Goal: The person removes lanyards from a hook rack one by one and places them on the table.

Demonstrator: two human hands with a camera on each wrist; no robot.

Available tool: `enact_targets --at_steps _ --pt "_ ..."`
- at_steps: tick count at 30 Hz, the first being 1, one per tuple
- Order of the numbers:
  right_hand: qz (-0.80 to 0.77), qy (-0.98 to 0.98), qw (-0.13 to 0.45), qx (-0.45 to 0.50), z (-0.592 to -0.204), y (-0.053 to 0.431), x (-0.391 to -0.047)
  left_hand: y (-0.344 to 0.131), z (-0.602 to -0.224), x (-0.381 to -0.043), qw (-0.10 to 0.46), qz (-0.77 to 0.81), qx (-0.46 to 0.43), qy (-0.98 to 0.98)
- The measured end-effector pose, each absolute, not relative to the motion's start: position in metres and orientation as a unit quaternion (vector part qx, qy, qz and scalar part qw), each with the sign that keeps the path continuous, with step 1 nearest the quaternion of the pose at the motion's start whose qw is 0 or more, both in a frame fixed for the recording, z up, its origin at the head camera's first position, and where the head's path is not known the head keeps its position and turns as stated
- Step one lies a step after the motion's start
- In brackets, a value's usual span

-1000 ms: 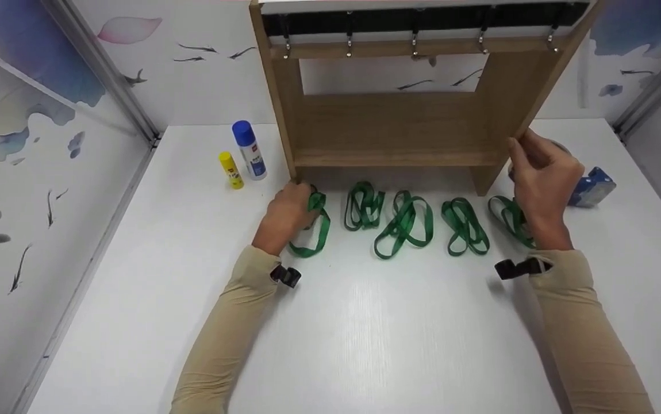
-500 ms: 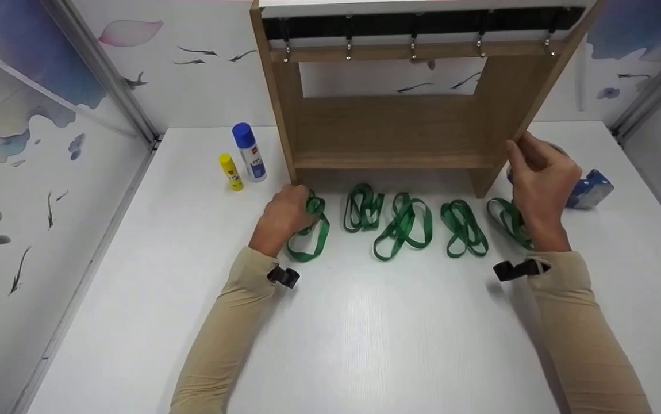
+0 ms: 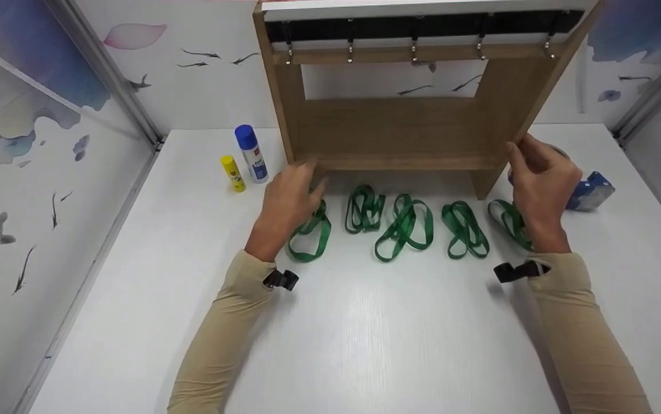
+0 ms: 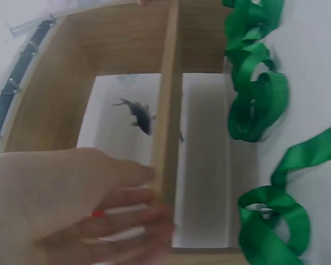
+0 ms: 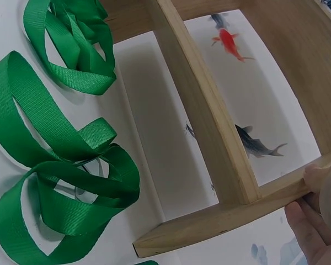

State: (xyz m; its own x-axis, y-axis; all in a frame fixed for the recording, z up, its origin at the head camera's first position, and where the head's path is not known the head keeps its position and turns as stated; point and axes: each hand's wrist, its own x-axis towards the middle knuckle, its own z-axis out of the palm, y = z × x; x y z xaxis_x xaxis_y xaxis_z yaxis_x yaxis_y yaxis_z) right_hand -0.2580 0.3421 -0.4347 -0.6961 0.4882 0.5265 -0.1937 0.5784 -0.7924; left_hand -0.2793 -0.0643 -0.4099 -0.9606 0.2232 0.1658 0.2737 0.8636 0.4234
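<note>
A wooden rack [image 3: 388,129] stands at the back, with a row of metal hooks under its white top. My right hand [image 3: 546,184] pinches the front edge of its right side panel, thumb on one face and fingers on the other. At the lower left corner of the rack is my left hand [image 3: 288,198], its fingers extended by the shelf [image 4: 164,127] in the left wrist view; blur hides whether they touch. Just below that hand lies a looped green ribbon [image 3: 325,236], partly covered. Several more bundles, including a green ribbon [image 3: 402,227], lie in a row before the rack.
Left of the rack stand a yellow glue stick [image 3: 233,173] and a blue-capped white bottle [image 3: 252,154]. A blue tape dispenser [image 3: 591,191] sits behind my right hand, partly hidden. The white table [image 3: 365,333] meets printed wall panels at the left and back.
My left hand has come up off the rack's lower left corner and its fingers have spread. The leftmost ribbon shows more. My right hand keeps its grip on the side panel.
</note>
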Motion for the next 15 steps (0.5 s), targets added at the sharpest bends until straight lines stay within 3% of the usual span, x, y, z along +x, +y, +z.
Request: enact_targets --at_steps 4,7,10,15 --pt "0.451 -0.802 0.383 -0.088 -0.437 0.342 -0.259 -0.070 -0.414 -0.286 0.244 -0.292 -0.172 -0.909" --pt "0.451 -0.800 0.387 -0.081 -0.439 0.342 -0.260 -0.079 -0.414 -0.290 0.345 -0.335 -0.186 -0.857" --pt "0.448 -0.801 0.390 -0.074 -0.440 0.343 -0.260 -0.089 -0.412 -0.293 0.389 -0.374 -0.183 -0.822" --pt "0.438 -0.811 0.381 -0.073 -0.438 0.344 -0.256 -0.107 -0.411 -0.301 0.408 -0.405 -0.160 -0.803"
